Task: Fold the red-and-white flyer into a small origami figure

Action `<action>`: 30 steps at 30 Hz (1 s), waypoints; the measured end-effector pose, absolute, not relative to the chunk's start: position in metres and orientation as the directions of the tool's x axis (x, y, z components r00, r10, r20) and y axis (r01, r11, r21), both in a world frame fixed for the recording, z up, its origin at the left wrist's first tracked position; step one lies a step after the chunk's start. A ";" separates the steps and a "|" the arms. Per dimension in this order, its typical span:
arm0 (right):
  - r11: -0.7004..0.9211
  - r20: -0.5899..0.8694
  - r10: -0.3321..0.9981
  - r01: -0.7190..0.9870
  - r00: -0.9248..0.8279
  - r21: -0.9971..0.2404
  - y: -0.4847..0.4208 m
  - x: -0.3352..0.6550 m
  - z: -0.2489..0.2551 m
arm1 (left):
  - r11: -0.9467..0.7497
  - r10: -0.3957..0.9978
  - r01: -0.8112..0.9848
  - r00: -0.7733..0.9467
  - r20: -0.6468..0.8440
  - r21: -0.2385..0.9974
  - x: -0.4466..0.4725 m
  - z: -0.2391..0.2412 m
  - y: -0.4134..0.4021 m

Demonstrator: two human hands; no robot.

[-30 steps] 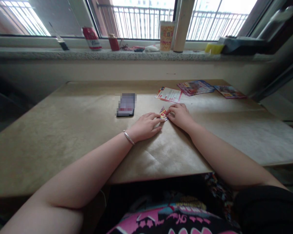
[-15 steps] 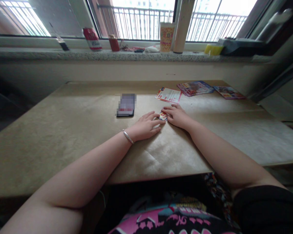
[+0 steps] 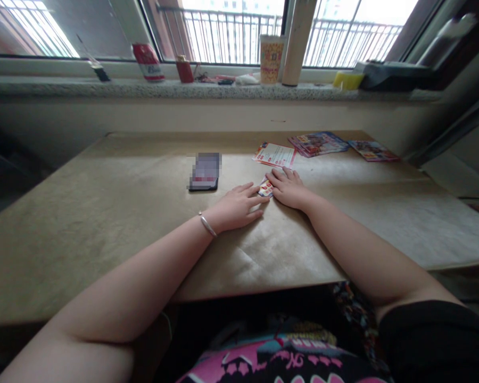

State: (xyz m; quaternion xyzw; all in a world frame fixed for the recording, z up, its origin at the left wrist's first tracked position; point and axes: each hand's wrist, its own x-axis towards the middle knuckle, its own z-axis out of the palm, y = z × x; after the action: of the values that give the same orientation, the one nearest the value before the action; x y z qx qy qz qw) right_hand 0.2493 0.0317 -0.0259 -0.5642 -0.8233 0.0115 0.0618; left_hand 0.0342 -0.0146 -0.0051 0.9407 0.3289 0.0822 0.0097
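Note:
A small folded piece of printed paper, white with red, yellow and blue, lies on the table between my hands. My left hand rests flat beside it, fingers stretched out, their tips at its left and near edges. From the other side, my right hand lies palm down with its fingers spread over the paper's right part. That part of the paper is hidden. Just beyond my hands is a printed sheet with a white text panel and a red border.
A phone lies left of the sheet. Colourful printed leaflets are piled at the back right, with more leaflets beside them. On the stone windowsill stand a red can, a red bottle and a patterned cup.
The fingers of my right hand have flattened and shifted slightly, so a little more of the paper shows. My left hand stays nearly still at its edge.

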 end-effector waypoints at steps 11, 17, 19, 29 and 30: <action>0.383 0.090 0.924 0.902 -0.373 -0.197 0.036 0.260 -0.022 | -0.740 0.671 0.671 0.733 0.113 0.041 0.034 -0.006 -0.018; 0.395 0.082 0.918 0.899 -0.387 -0.190 0.038 0.265 -0.020 | -0.725 0.688 0.683 0.715 0.121 0.088 0.031 -0.004 -0.014; 0.413 0.111 0.910 0.890 -0.398 -0.193 0.039 0.269 -0.021 | -0.724 0.689 0.681 0.715 0.114 0.107 0.030 -0.004 -0.012; 0.488 0.317 0.867 0.787 -0.385 -0.377 0.040 0.270 -0.029 | -0.738 0.675 0.667 0.725 0.138 0.103 0.029 -0.006 -0.010; 0.487 0.332 0.865 0.788 -0.375 -0.378 0.038 0.269 -0.029 | -0.739 0.673 0.666 0.724 0.151 0.097 0.029 -0.006 -0.010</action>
State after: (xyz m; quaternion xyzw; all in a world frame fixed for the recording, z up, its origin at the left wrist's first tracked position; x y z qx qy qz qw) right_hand 0.2688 0.0384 -0.0291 -0.5006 -0.8256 0.0783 0.2483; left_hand 0.0288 -0.0100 -0.0056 0.9284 0.3605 0.0884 0.0177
